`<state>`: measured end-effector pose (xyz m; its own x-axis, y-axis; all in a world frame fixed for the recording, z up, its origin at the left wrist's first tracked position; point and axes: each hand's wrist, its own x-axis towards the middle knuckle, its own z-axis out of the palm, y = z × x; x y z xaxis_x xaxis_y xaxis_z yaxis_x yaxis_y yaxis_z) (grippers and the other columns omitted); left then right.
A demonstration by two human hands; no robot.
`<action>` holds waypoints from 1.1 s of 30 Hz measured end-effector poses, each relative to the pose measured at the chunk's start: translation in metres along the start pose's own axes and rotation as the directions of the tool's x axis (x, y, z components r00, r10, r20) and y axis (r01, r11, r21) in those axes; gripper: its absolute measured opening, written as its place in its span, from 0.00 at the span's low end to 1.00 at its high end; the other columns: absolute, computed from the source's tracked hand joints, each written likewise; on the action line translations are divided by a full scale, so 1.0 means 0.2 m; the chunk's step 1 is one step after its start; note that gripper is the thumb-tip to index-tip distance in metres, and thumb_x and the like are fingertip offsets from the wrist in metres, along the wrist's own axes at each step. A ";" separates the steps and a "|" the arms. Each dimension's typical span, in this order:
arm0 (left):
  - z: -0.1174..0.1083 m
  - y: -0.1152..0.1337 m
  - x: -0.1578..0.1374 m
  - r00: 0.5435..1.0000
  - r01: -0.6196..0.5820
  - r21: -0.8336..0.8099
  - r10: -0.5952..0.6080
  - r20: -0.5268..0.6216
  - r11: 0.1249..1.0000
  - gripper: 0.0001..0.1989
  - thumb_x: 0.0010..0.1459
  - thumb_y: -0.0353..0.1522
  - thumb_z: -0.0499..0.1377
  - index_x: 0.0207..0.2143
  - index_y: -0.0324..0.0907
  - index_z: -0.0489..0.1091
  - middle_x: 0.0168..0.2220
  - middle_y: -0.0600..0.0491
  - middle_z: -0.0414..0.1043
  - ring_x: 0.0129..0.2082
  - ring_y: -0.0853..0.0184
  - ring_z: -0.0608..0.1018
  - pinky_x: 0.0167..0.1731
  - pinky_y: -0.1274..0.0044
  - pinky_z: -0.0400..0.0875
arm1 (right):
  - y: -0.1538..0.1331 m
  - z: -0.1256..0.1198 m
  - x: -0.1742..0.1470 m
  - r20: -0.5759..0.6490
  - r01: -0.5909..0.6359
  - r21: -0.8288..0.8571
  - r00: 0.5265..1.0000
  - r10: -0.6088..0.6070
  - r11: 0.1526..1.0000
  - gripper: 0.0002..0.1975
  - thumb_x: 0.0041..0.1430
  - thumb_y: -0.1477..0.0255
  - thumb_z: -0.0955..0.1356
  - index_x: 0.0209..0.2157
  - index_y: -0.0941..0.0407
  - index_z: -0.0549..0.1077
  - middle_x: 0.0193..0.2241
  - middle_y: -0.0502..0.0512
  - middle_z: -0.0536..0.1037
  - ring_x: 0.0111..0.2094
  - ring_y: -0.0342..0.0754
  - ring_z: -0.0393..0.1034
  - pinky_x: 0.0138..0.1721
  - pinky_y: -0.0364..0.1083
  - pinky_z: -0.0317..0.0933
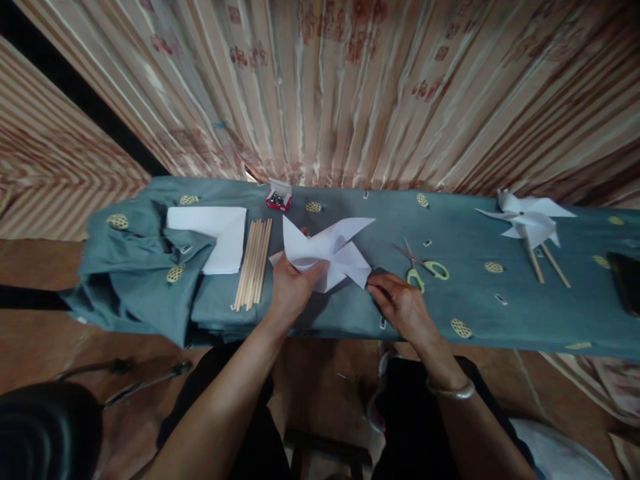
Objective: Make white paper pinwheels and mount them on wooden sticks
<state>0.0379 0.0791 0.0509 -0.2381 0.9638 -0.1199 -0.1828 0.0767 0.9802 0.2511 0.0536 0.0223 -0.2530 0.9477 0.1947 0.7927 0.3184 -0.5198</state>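
A white paper pinwheel [333, 247] with folded blades is held above the cloth in front of me. My left hand [296, 283] grips it from the left, the thumb pressed near its middle and the other fingers partly hidden behind the paper. At the pinwheel's lower right blade, my right hand [397, 300] has its fingertips pinched together at the paper's corner; whether something small is between them I cannot make out. Just beyond that hand lie scissors [423, 267] with light green handles, their blades apart.
Left of the pinwheel lie several wooden sticks [255, 263] and folded white paper [225, 243]. A small red box [279, 197] of metal pins stands behind. Finished pinwheels on sticks [533, 223] and a dark phone-like object [626, 280] are to the right. A curtain [340, 100] hangs behind the table.
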 end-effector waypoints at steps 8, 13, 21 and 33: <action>0.00 -0.02 -0.01 1.000 -0.027 -0.014 0.027 0.015 1.000 0.26 0.40 0.32 0.69 0.45 0.39 0.74 0.41 0.47 0.79 0.40 0.60 0.79 0.43 0.70 0.72 | -0.01 -0.01 -0.04 -0.041 -0.036 -0.005 0.999 0.036 0.999 0.10 0.62 0.72 0.62 0.37 0.51 0.74 0.37 0.56 0.80 0.39 0.52 0.76 0.43 0.50 0.68; 0.00 -0.01 -0.01 1.000 -0.015 -0.027 0.015 -0.002 1.000 0.24 0.39 0.32 0.70 0.42 0.38 0.75 0.38 0.48 0.79 0.38 0.61 0.79 0.42 0.72 0.72 | 0.00 -0.01 -0.03 -0.077 -0.072 0.002 0.994 0.072 0.997 0.11 0.62 0.72 0.61 0.38 0.51 0.75 0.38 0.57 0.80 0.40 0.53 0.76 0.44 0.52 0.68; -0.04 0.03 -0.01 0.999 -0.021 0.001 0.021 -0.027 1.000 0.23 0.40 0.33 0.69 0.42 0.36 0.75 0.37 0.48 0.80 0.36 0.61 0.79 0.38 0.73 0.73 | -0.01 0.00 -0.02 -0.077 -0.082 -0.002 0.994 0.081 0.997 0.09 0.61 0.68 0.65 0.38 0.53 0.76 0.39 0.58 0.81 0.40 0.54 0.76 0.44 0.52 0.68; -0.05 -0.01 0.00 1.000 -0.024 -0.011 0.024 -0.018 1.000 0.27 0.38 0.34 0.71 0.44 0.36 0.75 0.40 0.46 0.79 0.39 0.60 0.80 0.41 0.72 0.73 | 0.00 0.02 -0.01 -0.011 -0.007 -0.012 1.000 0.007 1.000 0.11 0.63 0.73 0.61 0.37 0.52 0.75 0.36 0.56 0.80 0.39 0.51 0.75 0.43 0.49 0.67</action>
<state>0.0292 0.0770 0.0482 -0.2593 0.9607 -0.0994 -0.1876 0.0509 0.9809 0.2501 0.0520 0.0185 -0.2413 0.9496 0.1999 0.8013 0.3111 -0.5109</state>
